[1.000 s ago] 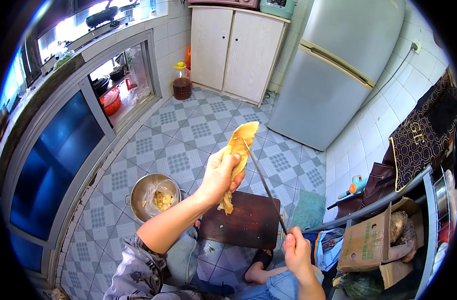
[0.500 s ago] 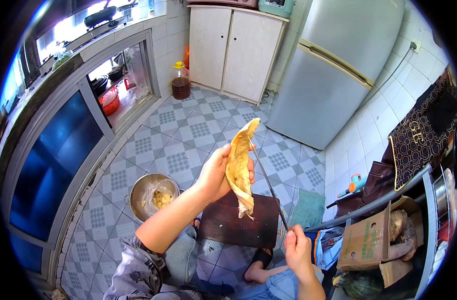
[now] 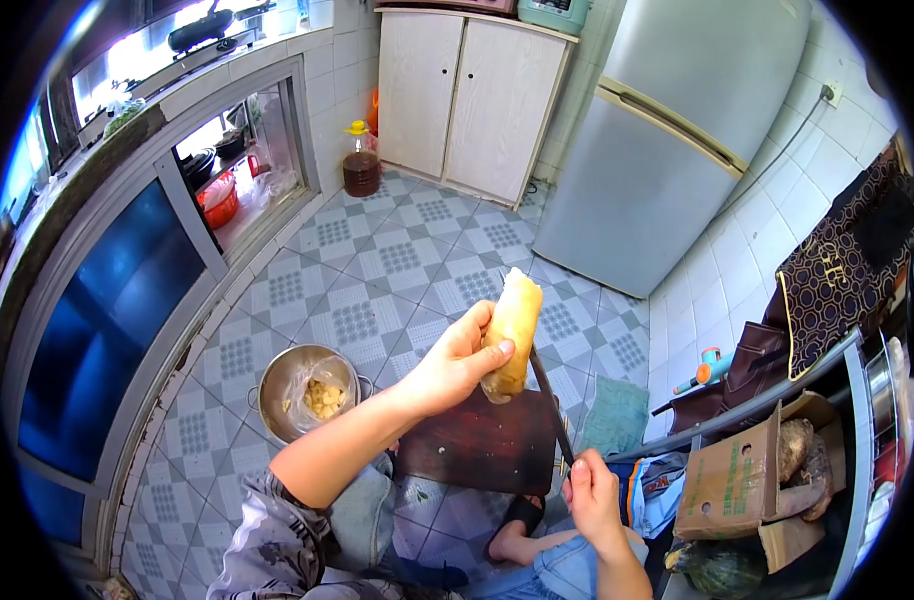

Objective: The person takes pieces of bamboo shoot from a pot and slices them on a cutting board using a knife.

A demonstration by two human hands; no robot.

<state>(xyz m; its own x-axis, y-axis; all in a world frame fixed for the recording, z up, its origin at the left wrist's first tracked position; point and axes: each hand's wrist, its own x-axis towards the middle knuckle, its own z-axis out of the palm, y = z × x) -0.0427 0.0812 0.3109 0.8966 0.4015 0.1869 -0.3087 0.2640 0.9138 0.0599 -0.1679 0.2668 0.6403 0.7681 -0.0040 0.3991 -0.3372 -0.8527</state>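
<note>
A pale yellow, elongated piece of food (image 3: pixel 515 330) is held upright in my left hand (image 3: pixel 462 362), thumb across its front. My right hand (image 3: pixel 595 502) grips the handle of a long dark knife (image 3: pixel 552 408), whose blade slants up to the left and passes behind the food's right edge. Whether the blade touches the food cannot be seen. Below both hands is a dark reddish-brown wooden board or stool top (image 3: pixel 467 450) with small pale bits on it. To the left, a metal pot (image 3: pixel 275 395) holds a clear plastic bag with yellowish chunks (image 3: pixel 324 398).
A cardboard box (image 3: pixel 722 485) with brown roots and a dark green squash (image 3: pixel 722 568) lie at the right. A green cloth (image 3: pixel 617 415) is on the tiled floor. Farther off are a bottle of brown liquid (image 3: pixel 361 165), a white cabinet (image 3: pixel 457 100) and a fridge (image 3: pixel 642 190).
My left hand has turned the food from its hollow, ragged side to a smooth, rounded side and moved it slightly right. The knife blade now passes behind it; my right hand has barely moved.
</note>
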